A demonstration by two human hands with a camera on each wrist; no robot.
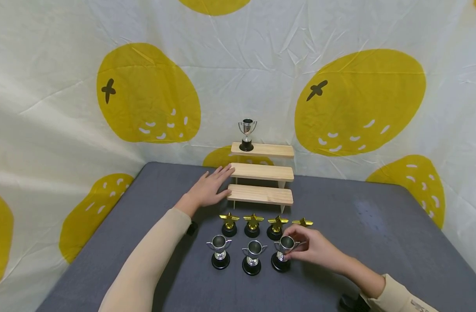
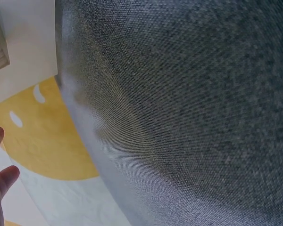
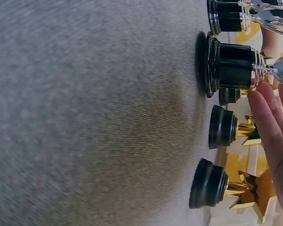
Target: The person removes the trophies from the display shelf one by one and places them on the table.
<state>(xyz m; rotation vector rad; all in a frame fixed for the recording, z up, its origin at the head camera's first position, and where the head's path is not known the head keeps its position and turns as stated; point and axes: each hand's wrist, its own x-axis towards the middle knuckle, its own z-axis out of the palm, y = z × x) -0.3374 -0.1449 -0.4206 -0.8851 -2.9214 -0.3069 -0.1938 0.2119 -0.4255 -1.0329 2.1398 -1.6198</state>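
Observation:
My right hand point(image 1: 317, 249) holds a small silver trophy cup point(image 1: 286, 243) on a black base, thumb and fingers at its bowl and stem. In the right wrist view, that cup's black base point(image 3: 233, 66) is at the tabletop; whether it touches is hard to tell. Two more silver trophy cups, a left one point(image 1: 219, 242) and a middle one point(image 1: 254, 249), stand in the same row. My left hand point(image 1: 209, 188) lies with fingers extended at the left ends of a three-step wooden display stand point(image 1: 261, 194). Another silver trophy cup point(image 1: 246, 130) stands on the top step, at its left end.
Several gold star trophies point(image 1: 252, 225) on black bases form a row between the silver cups and the stand; the rightmost one point(image 1: 302, 222) is partly behind my right hand. A dark grey cloth point(image 1: 358, 242) covers the table. Behind hangs a white curtain point(image 1: 245, 78) with yellow fruit prints.

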